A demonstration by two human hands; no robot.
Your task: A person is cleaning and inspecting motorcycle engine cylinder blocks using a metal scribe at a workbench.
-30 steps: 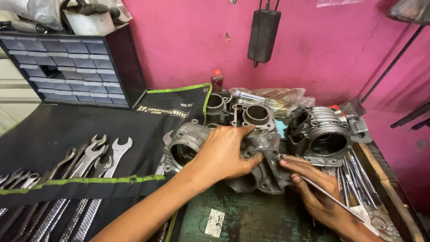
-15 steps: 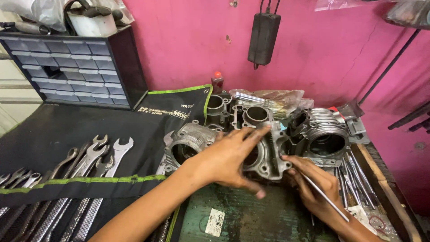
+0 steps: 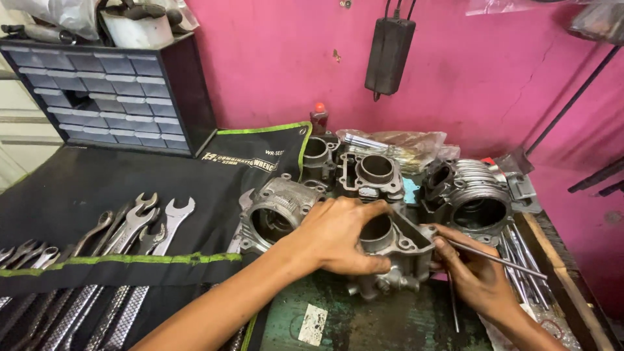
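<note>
while you look from the left, you see a row of shiny wrenches [image 3: 123, 240] lying in a black tool roll [image 3: 78, 195], with a dark drawer box [image 3: 97, 91] standing behind it. next comes a round grey engine part [image 3: 276, 211], just beside your left arm. your left hand [image 3: 338, 237] lies on top of the metal cylinder block [image 3: 396, 250] in the middle, fingers spread and curled over its near and left side, holding it steady on the green bench [image 3: 364, 322]. the block has its round hole facing up and a bit away from you. it sits right between your two hands, so both are close to it, but the left hand has more of it. your right hand [image 3: 478, 276] is at the right corner of the block, fingers pinched shut on a thin metal rod [image 3: 500, 258]. the rod's long line runs from the block's corner out to the right and a little toward you. more thin rods [image 3: 523, 273] lie just past that hand, by the wooden edge [image 3: 559, 273] of the bench, so room on the right is tight. behind the block stand more engine parts [image 3: 374, 172] and a ribbed cylinder [image 3: 478, 195], near but not touching it as far as you can tell. most open room is on the green top in front, close to you.
</note>
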